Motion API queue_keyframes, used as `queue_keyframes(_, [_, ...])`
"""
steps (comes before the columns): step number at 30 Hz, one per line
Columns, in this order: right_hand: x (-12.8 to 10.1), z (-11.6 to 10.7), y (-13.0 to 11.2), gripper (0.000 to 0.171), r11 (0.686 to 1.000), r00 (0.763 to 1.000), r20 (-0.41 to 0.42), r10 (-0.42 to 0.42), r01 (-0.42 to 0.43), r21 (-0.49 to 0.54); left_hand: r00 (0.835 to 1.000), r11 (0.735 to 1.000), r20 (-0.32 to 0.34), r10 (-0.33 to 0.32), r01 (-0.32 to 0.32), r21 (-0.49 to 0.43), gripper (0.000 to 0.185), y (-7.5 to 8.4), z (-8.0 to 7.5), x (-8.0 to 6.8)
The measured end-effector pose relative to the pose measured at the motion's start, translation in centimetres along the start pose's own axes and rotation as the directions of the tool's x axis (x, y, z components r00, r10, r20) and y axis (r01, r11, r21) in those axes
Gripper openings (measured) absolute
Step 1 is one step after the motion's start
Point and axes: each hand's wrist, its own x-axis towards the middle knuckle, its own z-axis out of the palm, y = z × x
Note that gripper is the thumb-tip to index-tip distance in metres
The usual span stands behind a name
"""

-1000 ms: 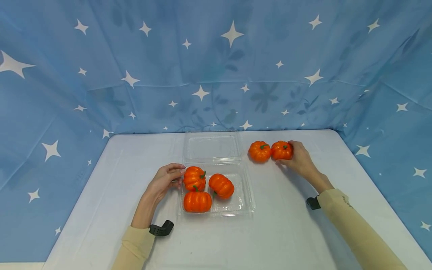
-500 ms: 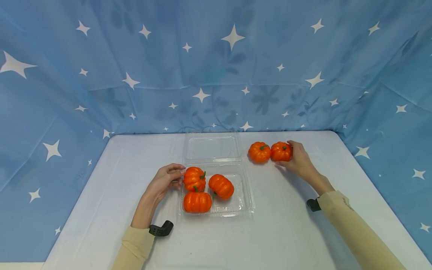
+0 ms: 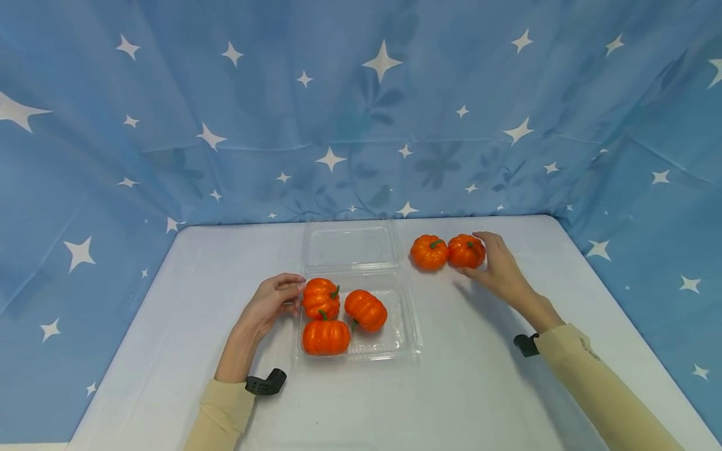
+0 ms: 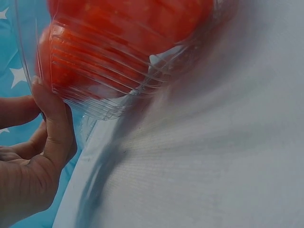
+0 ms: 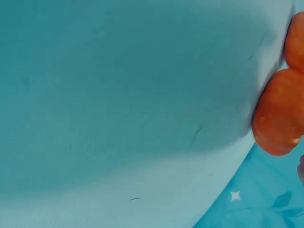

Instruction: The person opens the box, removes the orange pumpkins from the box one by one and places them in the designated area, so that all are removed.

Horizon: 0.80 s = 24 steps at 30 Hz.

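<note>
- The left hand [image 3: 269,302] rests at the left wall of the clear plastic clamshell container [image 3: 403,341], fingers lightly curled against the rim (the left wrist view shows the thumb [image 4: 53,121] pressed to the ribbed plastic); it clamps on nothing
- Three small orange toy pumpkins with green stems sit inside that container: one at the back left [image 3: 320,297], just beside the left fingertips; one at the front left [image 3: 325,336]; one toward the middle, tipped on its side [image 3: 366,309]
- The container's hinged clear lid [image 3: 350,245] lies open flat behind the tray, on the white table [image 3: 451,388]
- The right hand [image 3: 497,268] cups the far-right orange pumpkin [image 3: 465,250], fingers curved over its right side and thumb below; the pumpkin stands on the table
- A second loose orange pumpkin [image 3: 429,252] touches it on the left, well apart from the container's contents
- A blue star-printed cloth [image 3: 361,106] hangs behind
</note>
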Motion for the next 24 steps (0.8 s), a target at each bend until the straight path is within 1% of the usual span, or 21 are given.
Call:
queue_keyframes(3, [-0.2,0.0,-0.8,0.076,0.999,0.999,-0.012,-0.048,0.048,0.011,1.0,1.0,-0.003,-0.001,0.001,-0.003,0.036,-0.1,-0.1,0.0])
queue_keyframes(9, [-0.9,-0.1,-2.4,0.075,0.995,0.995,0.012,-0.095,0.095,0.011,1.0,1.0,0.008,0.006,-0.006,0.01,0.037,-0.1,-0.1,0.1])
queue_keyframes(13, [-1.4,-0.1,-3.7,0.075,0.987,0.987,0.022,-0.16,0.159,0.023,1.0,1.0,0.005,0.002,-0.002,0.009,0.036,-0.2,-0.1,0.0])
queue_keyframes(16, [-1.8,0.0,-4.6,0.076,0.98,0.979,0.048,-0.196,0.195,0.025,1.0,1.0,0.003,-0.001,0.001,0.007,0.036,-0.1,0.0,0.0])
queue_keyframes(24, [-2.8,-0.1,-7.1,0.077,0.97,0.963,0.118,-0.243,0.243,0.016,1.0,1.0,0.008,0.008,-0.008,0.004,0.037,-0.2,0.0,0.0])
